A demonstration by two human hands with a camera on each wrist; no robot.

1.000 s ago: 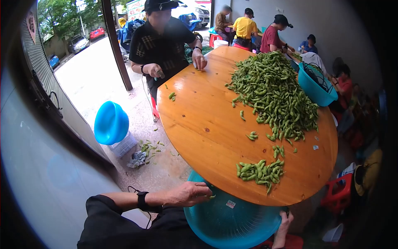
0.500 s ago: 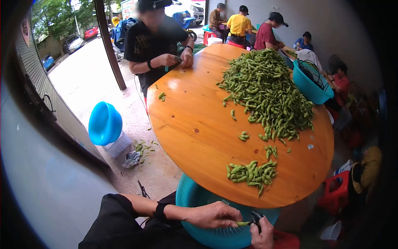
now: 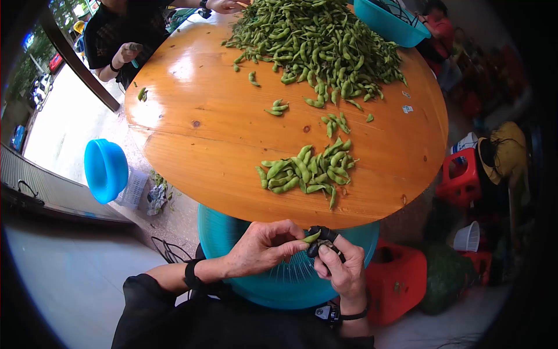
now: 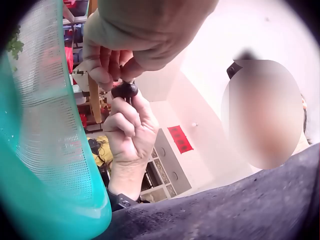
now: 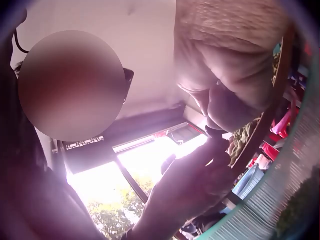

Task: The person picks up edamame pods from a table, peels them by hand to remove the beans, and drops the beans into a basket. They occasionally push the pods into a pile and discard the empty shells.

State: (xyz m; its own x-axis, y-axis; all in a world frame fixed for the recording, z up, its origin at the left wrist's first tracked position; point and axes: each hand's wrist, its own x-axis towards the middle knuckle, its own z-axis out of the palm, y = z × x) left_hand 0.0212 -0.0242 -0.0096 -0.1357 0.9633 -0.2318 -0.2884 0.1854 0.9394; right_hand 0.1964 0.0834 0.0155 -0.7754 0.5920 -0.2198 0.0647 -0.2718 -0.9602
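My left hand (image 3: 296, 241) pinches one green bean pod (image 3: 311, 237) by its end, over a teal mesh basin (image 3: 232, 232) in my lap. My right hand (image 3: 326, 255) grips a small black-handled tool (image 3: 323, 234) whose tip meets the pod. In the left wrist view the left hand (image 4: 112, 70) sits just above the right hand (image 4: 127, 130), with the tool's black handle (image 4: 124, 90) between them. The right wrist view shows the right hand (image 5: 225, 75) above the left hand (image 5: 192, 182). A small heap of pods (image 3: 308, 171) lies on the round wooden table (image 3: 197, 122), close to its near edge.
A big pile of pods (image 3: 319, 46) covers the table's far side, beside another teal basin (image 3: 383, 20). A person (image 3: 125, 32) works across the table. A blue basin (image 3: 104, 168) stands on the floor at left. Red stools (image 3: 398, 279) (image 3: 462, 177) stand at right.
My left hand carried a pod from the table's edge over to the tool in my right hand. Both hands now meet over the basin, and the head view has tilted down.
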